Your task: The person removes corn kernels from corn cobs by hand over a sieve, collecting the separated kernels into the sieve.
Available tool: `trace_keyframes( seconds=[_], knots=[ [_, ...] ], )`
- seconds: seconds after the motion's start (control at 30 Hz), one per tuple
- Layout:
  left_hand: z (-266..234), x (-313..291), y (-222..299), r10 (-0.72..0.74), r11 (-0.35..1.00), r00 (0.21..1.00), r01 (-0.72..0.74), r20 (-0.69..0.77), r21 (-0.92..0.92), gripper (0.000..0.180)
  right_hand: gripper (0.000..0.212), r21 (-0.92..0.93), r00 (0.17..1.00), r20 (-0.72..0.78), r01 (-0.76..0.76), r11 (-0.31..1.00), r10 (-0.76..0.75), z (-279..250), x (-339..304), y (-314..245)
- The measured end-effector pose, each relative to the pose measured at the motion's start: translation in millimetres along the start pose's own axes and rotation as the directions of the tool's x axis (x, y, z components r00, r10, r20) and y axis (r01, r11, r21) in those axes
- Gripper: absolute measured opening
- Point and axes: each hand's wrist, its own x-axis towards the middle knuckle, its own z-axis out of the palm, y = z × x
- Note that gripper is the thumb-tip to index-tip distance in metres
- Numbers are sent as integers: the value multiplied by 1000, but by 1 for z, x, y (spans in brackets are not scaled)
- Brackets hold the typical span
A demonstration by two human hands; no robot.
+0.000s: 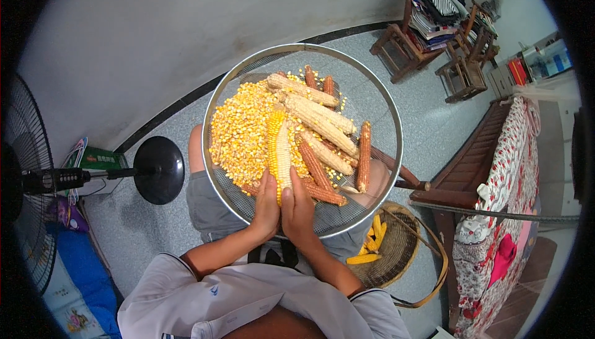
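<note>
Both hands grip the lower end of a partly shelled corn cob [282, 147]. Yellow kernels still cover its left side, while a pale bare strip runs down its right. My left hand [265, 207] closes on it from the left and my right hand [298, 210] from the right, thumbs along the cob. Under them a round metal-rimmed mesh sieve [401, 122] rests across my lap. Loose yellow kernels [238, 129] are heaped in its left half. Bare pale cobs [319, 122] and reddish-brown cobs [364, 156] lie in the right half.
A woven basket [400, 249] with several yellow corn cobs [370, 243] stands on the floor at right. At left are a fan [31, 184] with a round black base [159, 170] and a green box [99, 160]. Wooden chairs [412, 48] and a bed [483, 240] occupy the right side.
</note>
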Motion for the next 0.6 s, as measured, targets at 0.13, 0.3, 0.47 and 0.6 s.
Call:
trace_keyframes(
  seconds=[0.13, 0.3, 0.47, 0.6],
  knots=[
    [-1, -3, 6, -78, 988, 997, 80, 22, -133, 40, 44, 69, 983, -14, -184, 981, 185, -10, 9, 8],
    [4, -1, 11, -123, 957, 990, 137, 67, -257, 41, 39, 289, 972, -40, -212, 934, 233, -14, 14, 4],
    [-1, -6, 3, 33, 991, 996, -44, 85, 123, 47, 46, 308, 977, -2, -201, 930, 211, -11, 18, -10],
    [0, -5, 7, 91, 951, 992, -113, 88, 287, 50, 47, 201, 977, 90, -207, 957, 192, -15, 26, -10]
  ],
)
